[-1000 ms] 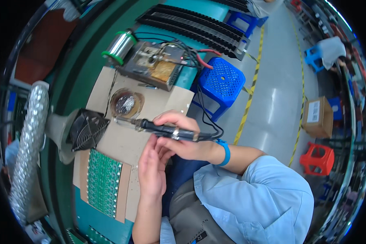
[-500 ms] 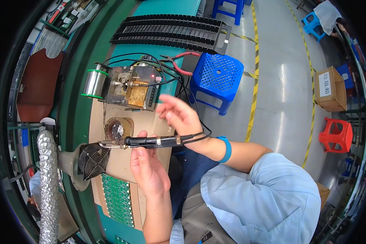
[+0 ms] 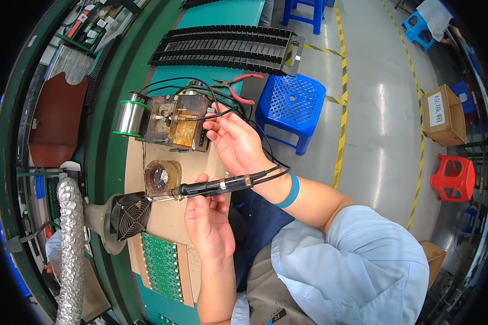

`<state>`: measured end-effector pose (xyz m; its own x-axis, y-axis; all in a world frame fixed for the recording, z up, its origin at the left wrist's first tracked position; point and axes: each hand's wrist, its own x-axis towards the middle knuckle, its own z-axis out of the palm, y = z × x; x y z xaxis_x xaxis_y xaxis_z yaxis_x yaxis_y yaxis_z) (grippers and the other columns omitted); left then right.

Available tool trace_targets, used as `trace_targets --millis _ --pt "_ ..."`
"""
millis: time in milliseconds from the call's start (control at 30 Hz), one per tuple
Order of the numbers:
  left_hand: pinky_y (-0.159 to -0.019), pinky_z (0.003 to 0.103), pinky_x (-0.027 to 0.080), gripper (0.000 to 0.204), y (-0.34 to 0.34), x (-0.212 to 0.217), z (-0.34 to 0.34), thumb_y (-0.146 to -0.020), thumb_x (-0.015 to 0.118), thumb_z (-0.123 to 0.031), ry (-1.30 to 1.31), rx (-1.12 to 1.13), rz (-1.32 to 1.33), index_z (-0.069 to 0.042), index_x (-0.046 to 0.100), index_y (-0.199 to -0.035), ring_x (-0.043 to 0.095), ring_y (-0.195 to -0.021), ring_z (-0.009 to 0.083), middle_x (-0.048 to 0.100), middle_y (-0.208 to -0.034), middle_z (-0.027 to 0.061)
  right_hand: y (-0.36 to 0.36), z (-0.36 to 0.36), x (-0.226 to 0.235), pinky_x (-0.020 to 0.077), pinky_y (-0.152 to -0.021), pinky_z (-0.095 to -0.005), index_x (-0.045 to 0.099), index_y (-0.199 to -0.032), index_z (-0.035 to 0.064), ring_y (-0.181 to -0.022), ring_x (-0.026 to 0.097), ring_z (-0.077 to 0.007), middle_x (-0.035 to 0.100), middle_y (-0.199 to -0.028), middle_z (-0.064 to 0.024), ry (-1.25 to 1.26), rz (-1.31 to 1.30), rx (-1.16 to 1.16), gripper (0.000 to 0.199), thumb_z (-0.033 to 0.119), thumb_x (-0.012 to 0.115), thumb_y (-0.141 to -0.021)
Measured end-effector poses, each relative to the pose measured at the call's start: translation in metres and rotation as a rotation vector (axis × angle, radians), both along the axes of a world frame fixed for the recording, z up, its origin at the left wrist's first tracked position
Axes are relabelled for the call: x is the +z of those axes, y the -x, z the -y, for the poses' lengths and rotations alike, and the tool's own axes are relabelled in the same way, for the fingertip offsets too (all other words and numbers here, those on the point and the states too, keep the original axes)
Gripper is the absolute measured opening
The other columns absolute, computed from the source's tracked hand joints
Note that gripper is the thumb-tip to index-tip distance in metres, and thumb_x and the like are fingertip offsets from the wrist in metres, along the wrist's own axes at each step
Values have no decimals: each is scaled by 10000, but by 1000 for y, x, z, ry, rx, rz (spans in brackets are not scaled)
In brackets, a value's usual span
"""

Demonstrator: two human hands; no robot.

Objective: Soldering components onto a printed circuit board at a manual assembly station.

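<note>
Left hand (image 3: 209,227) hiding iron (image 3: 214,187) grip

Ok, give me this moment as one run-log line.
left hand: holds soldering iron | right hand: open, empty, reaching toward soldering station | iron tip: beside tip-cleaner tin | solder spool: left of station

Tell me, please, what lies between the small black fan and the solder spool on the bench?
In the head view, a small round tin sits on the cardboard between the fan and the solder spool; the soldering iron tip reaches just below it.
</note>
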<state>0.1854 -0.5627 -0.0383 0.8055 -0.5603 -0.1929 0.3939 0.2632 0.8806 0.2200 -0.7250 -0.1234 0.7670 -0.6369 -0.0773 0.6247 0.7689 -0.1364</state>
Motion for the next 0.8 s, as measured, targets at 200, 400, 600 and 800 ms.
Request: trace_targets --millis 200,400,600,800 --pt "-774 270 447 570 -2 1 0 -1071 618 -382 10 -1 -16 20 503 -1458 573 -940 118 659 -1270 117 -2 0 -3 534 -919 -322 582 -1366 20 -1041 656 -201 682 -1182 -94 0 3 12 343 22 528 -1028" --pt "-775 271 448 567 -3 0 -1 -1071 618 -377 16 -12 -21 22 504 -1457 574 -941 120 659 -1270 119 -2 1 -1 523 -884 -311 582 -1372 12 -1004 634 -191 674 -1153 -88 -20 -8 14 400 -37 503 -983" --pt "-782 272 451 560 -3 -1 -1 -1073 615 -370 27 -19 -40 23 506 -1455 576 -946 123 656 -1279 122 -1 3 -2 516 -869 -309 580 -1378 13 -999 624 -190 667 -1155 -89 -13 -13 19 410 -39 499 -979" --pt "-790 270 453 555 -3 2 -1 -1073 615 -367 34 -33 -38 18 505 -1458 577 -953 124 655 -1283 121 3 5 4 519 -868 -309 584 -1374 22 -1005 634 -193 670 -1156 -83 -21 -25 62 402 -30 505 -984"
